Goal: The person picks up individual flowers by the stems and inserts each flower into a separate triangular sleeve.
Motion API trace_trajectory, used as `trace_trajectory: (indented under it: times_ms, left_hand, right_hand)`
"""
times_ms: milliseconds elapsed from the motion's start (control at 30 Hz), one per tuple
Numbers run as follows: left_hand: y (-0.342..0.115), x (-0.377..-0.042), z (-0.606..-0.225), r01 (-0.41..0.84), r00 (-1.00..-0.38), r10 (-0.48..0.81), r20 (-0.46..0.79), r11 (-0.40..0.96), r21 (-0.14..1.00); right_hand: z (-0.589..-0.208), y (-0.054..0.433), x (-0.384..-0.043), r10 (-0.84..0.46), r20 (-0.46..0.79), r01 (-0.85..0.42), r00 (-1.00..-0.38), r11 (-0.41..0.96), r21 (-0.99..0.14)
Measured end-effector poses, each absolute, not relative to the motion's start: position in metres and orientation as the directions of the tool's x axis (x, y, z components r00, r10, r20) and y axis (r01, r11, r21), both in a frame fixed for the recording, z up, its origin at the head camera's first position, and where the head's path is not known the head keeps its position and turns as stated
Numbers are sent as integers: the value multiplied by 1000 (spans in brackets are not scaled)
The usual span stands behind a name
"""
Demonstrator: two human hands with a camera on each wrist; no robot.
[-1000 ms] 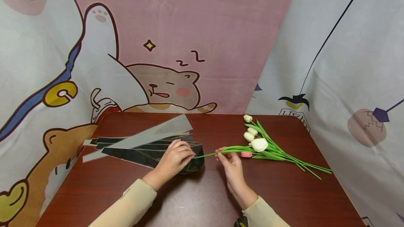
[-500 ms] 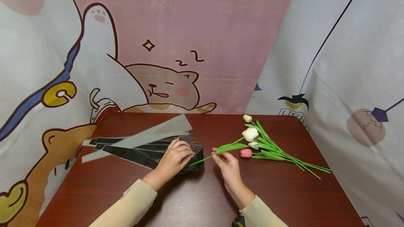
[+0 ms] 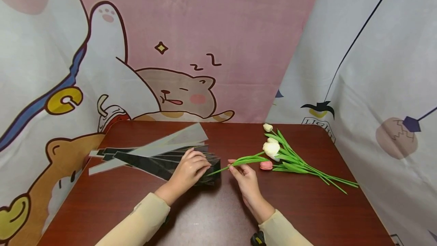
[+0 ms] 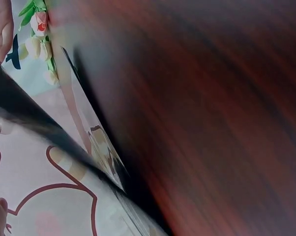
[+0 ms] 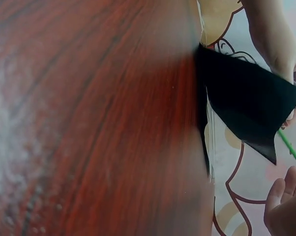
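Note:
My right hand (image 3: pixel 249 181) pinches the green stem of a white artificial tulip (image 3: pixel 271 149) between thumb and fingers. The tulip's bloom points right and its stem end reaches left into the mouth of a black and clear flower sleeve (image 3: pixel 136 161). At that mouth my left hand (image 3: pixel 191 168) grips the sleeve's upper edge. The right wrist view has the sleeve's black flap (image 5: pixel 251 103) lifted off the table, with the green stem (image 5: pixel 290 147) beside its corner. In the left wrist view the raised black edge (image 4: pixel 54 130) runs diagonally past the fingers.
Several more tulips lie on the right of the brown table (image 3: pixel 205 223), among them a pink tulip (image 3: pixel 266 165) and a small white tulip (image 3: pixel 268 127). Flat clear sleeves (image 3: pixel 177 136) are stacked at the left. A cartoon-printed cloth (image 3: pixel 239 48) hangs behind the table.
My right hand has moved slightly left with the white tulip, and its stem end has gone down into the sleeve's mouth. The pink tulip shows more fully. The left hand stays in place.

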State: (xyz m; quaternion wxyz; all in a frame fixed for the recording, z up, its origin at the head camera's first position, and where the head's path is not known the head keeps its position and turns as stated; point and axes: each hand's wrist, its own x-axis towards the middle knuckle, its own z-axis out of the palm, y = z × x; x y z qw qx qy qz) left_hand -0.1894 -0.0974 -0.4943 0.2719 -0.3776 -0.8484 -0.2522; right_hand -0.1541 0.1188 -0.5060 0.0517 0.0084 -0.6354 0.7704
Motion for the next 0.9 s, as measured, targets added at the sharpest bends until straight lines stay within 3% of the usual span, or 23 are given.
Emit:
trace_trajectory:
  times_ms: [567,900]
  left_hand:
    - [-95,-189,-495,765,-582,474,661,596,245]
    - [-95,-188,-495,769,-572,478,666,595,233]
  right_hand:
    - [-506,117,-156,103,79,-88,-991,-87,-992]
    - [-510,118,-159,-14,22,-20,-1000,-107,-994]
